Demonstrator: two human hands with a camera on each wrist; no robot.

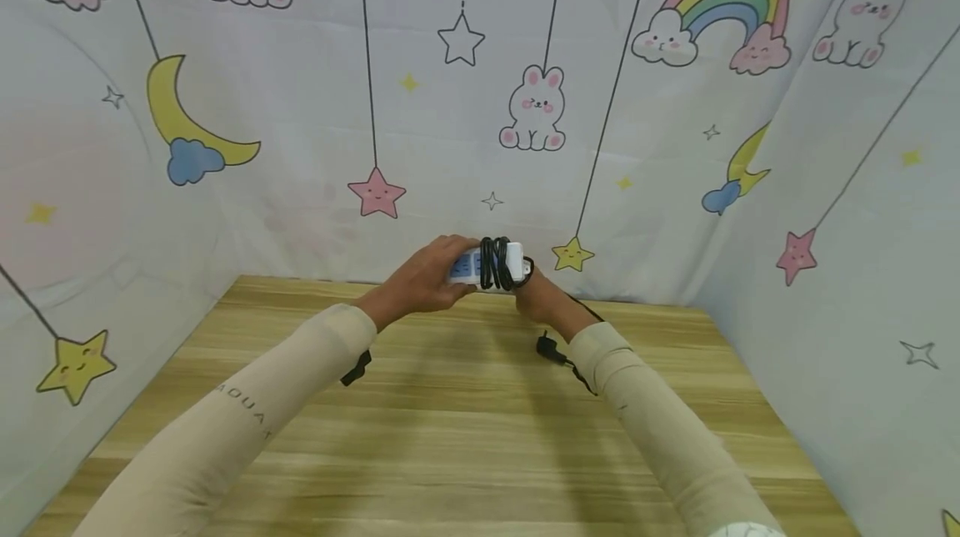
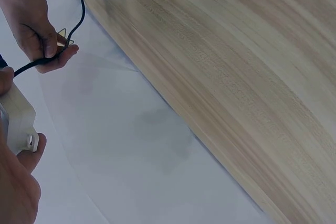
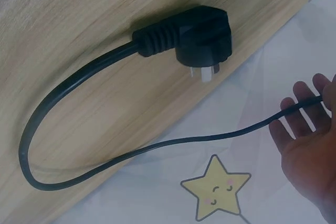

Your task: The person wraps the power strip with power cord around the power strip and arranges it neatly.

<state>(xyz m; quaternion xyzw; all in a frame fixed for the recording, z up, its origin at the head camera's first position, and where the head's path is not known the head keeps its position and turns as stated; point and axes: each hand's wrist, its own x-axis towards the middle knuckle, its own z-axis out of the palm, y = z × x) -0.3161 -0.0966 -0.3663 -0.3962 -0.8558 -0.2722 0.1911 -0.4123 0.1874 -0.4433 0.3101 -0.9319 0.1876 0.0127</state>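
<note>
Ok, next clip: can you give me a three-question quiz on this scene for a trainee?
1. Which hand grips the power strip?
2. True or false: the black plug has its prongs exposed.
3. What does the right hand hold? A) the black plug; B) the power cord; C) the power strip.

Key: 1. The left hand. 2. True. 3. B.

The power strip is white with blue sockets, the cord and plug black. Yellowish-brown grain streaks the table, the sleeves are cream, and pink and yellow stars pattern the white backdrop.
</note>
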